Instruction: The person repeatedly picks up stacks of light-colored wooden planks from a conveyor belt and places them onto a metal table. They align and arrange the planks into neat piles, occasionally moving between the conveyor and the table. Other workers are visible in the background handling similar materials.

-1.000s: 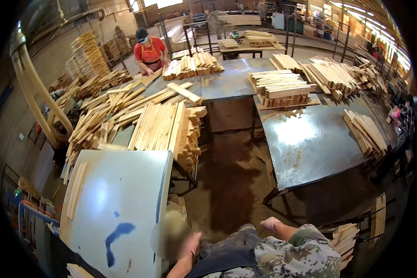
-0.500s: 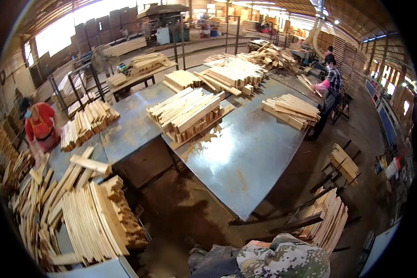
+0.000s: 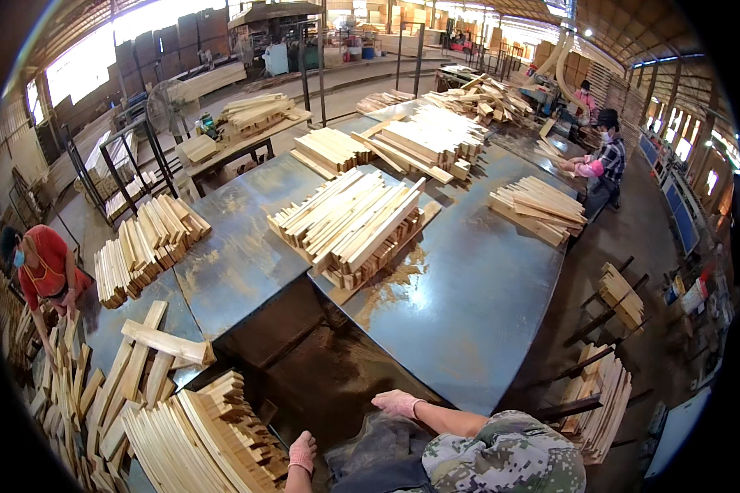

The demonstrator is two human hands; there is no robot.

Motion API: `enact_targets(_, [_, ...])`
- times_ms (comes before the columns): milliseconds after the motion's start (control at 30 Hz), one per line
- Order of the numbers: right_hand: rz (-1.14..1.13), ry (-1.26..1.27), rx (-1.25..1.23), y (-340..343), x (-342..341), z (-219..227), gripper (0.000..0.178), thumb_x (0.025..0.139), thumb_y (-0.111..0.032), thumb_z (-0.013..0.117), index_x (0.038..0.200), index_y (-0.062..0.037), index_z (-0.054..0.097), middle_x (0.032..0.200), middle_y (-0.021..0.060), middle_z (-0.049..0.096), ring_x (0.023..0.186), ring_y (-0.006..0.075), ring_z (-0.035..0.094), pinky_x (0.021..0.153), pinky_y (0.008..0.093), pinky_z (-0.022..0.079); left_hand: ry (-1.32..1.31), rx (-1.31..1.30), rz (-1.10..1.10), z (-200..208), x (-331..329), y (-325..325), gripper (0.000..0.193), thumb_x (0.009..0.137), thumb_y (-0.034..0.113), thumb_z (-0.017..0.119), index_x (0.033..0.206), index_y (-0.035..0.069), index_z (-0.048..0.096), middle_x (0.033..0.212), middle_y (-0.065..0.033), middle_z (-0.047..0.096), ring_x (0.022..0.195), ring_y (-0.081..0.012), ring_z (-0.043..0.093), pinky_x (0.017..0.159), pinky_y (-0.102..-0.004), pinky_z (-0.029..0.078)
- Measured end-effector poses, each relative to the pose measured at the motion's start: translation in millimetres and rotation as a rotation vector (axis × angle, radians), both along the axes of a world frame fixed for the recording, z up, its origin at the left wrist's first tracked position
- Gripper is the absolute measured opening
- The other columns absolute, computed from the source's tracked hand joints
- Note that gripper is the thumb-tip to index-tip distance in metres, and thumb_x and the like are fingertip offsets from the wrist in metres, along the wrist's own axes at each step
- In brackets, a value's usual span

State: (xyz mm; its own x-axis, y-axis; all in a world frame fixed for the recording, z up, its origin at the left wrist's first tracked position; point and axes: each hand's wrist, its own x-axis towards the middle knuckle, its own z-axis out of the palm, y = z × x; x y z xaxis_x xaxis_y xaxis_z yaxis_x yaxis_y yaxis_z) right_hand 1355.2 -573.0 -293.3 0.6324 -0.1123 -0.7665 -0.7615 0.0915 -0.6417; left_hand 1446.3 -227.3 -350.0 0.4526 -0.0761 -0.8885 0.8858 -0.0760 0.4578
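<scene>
L hand (image 3: 302,451): gloved, fingers look loosely bent, palm side hidden, so can't tell if open or closed; no item seen in it. R hand (image 3: 397,403): gloved too, fingers pointing L, nothing seen in it; can't tell open vs closed either.

Nearest wood = near stack (image 3: 193,444) of slats, lower L, partly cut off by pic edge. Lies just L of L hand; contact or small gap, can't tell. Long axis runs approx fore-aft, upper L to lower R, bent by lens; stepped side faces L hand. L hand clearly nearer; R hand farther off to the R, other side of person's legs.

R hand is by near edge of worktop (image 3: 493,304), over/next to the dark gap; touch unclear. Mid stack (image 3: 349,222) sits on worktop, ahead & a bit L of R hand, well apart; long axis slants lower L to upper R. R hand nearer to that one.

Also: loose slats (image 3: 131,370) jumbled beyond near stack, co-worker in red (image 3: 45,267) reaching down to them. Fanned pile (image 3: 538,205) on worktop's R side, by co-worker in plaid (image 3: 608,156).
</scene>
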Motion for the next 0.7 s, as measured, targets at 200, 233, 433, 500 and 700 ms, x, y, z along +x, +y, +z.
enact_targets(200, [0.542, -0.552, -0.256, -25, 140, -82, 0.015, 0.098, -0.021, 0.067, 0.097, -0.0065, 0.065, 0.089, 0.0102, 0.063, 0.082, 0.0274, 0.063, 0.072, 0.0398, 0.050, 0.031, 0.009, -0.046, -56, 57, -31, 0.025, 0.093, 0.029, 0.071, 0.105, 0.007, 0.075, 0.099, -0.0077, 0.073, 0.087, -0.0216, 0.066, 0.078, -0.0348, 0.051])
enact_targets(233, [0.301, -0.396, 0.122, -28, 166, -74, 0.012, 0.098, -0.020, 0.067, 0.094, -0.0087, 0.064, 0.085, 0.0066, 0.060, 0.077, 0.0238, 0.061, 0.067, 0.0379, 0.048, -0.009, 0.125, -0.174, -55, 64, -31, 0.041, 0.098, 0.032, 0.067, 0.125, 0.001, 0.073, 0.122, -0.0187, 0.074, 0.111, -0.0316, 0.069, 0.097, -0.0415, 0.052])
enact_targets(433, [-0.001, -0.110, 0.643, -41, 330, -7, 0.018, 0.106, -0.021, 0.063, 0.089, -0.0180, 0.057, 0.076, -0.0087, 0.048, 0.061, 0.0067, 0.044, 0.051, 0.0259, 0.033, -0.067, 0.461, -0.480, -58, 138, -1, 0.053, 0.102, 0.048, 0.054, 0.117, 0.001, 0.072, 0.122, -0.0222, 0.074, 0.115, -0.0372, 0.068, 0.098, -0.0465, 0.049])
enact_targets(500, [0.010, -0.023, 0.611, -42, 382, 15, 0.011, 0.108, -0.018, 0.061, 0.098, -0.0158, 0.061, 0.080, -0.0089, 0.050, 0.063, 0.0059, 0.045, 0.053, 0.0241, 0.034, -0.153, 0.441, -0.547, -39, 161, -7, 0.060, 0.105, 0.049, 0.047, 0.130, 0.000, 0.071, 0.136, -0.0237, 0.069, 0.135, -0.0391, 0.060, 0.112, -0.0449, 0.044])
enact_targets(700, [0.186, -0.097, 0.479, -41, 482, 23, 0.063, 0.106, -0.025, 0.068, 0.160, -0.0010, 0.046, 0.100, -0.0034, 0.064, 0.080, 0.0100, 0.057, 0.073, 0.0287, 0.048, -0.358, 0.468, -0.368, -16, 258, -65, 0.053, 0.104, 0.047, 0.053, 0.130, 0.005, 0.072, 0.138, -0.0189, 0.069, 0.134, -0.0346, 0.061, 0.112, -0.0408, 0.046])
